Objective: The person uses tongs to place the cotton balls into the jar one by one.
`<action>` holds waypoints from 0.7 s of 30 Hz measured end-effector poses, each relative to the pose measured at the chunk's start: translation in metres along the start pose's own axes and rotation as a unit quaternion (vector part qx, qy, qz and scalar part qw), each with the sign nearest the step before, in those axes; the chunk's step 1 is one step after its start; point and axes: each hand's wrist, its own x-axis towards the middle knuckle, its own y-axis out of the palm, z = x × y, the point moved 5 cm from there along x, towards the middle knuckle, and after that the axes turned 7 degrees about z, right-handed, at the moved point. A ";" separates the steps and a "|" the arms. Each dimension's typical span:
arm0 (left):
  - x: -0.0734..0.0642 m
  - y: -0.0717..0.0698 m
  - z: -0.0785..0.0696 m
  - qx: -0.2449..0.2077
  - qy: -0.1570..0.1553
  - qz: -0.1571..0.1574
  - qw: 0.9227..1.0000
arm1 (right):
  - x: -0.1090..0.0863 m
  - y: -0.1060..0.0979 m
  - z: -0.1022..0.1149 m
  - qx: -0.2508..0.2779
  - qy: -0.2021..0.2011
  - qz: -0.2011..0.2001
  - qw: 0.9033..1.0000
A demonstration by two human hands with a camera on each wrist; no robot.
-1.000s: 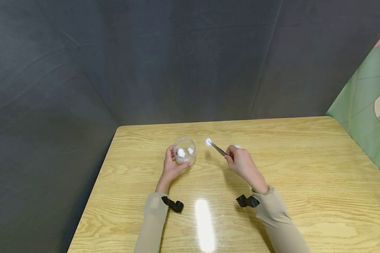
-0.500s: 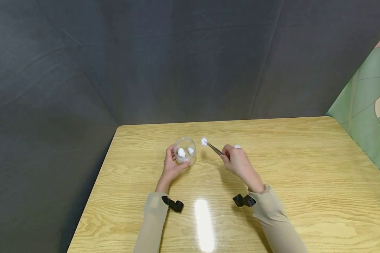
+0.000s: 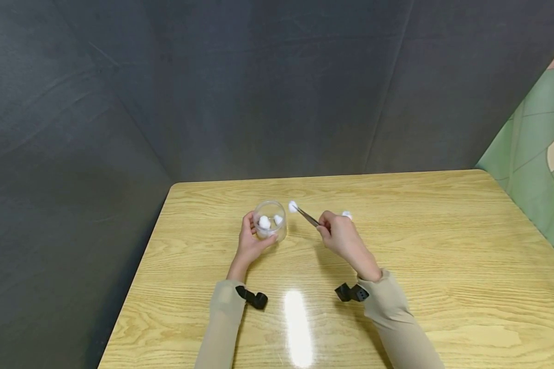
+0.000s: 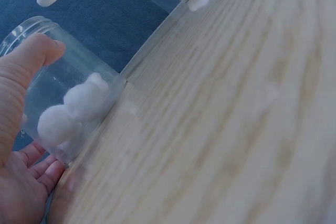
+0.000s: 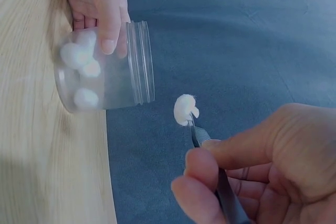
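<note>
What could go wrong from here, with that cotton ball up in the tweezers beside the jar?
The tweezers pinch the cotton ball near one edge, so it might slip and drop outside the jar. The ball is close to the rim and could catch on it. A knock from the tweezers might shift the jar, though the left hand grips it.

**Room setting**

A yellowish wood-grain tabletop with rounded far corners lies before a dark, creased backdrop, which also extends along its left. At right, a green surface bears pink and cream shapes. White glare streaks the near tabletop.
</note>
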 end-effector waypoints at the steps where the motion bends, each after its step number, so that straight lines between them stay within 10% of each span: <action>1: 0.000 0.000 0.000 0.000 0.001 0.000 1.000 | 0.000 0.000 0.000 0.001 -0.001 0.000 1.000; 21: 0.000 0.000 0.000 0.006 -0.003 0.002 1.000 | 0.003 0.006 0.006 0.016 -0.007 0.003 1.000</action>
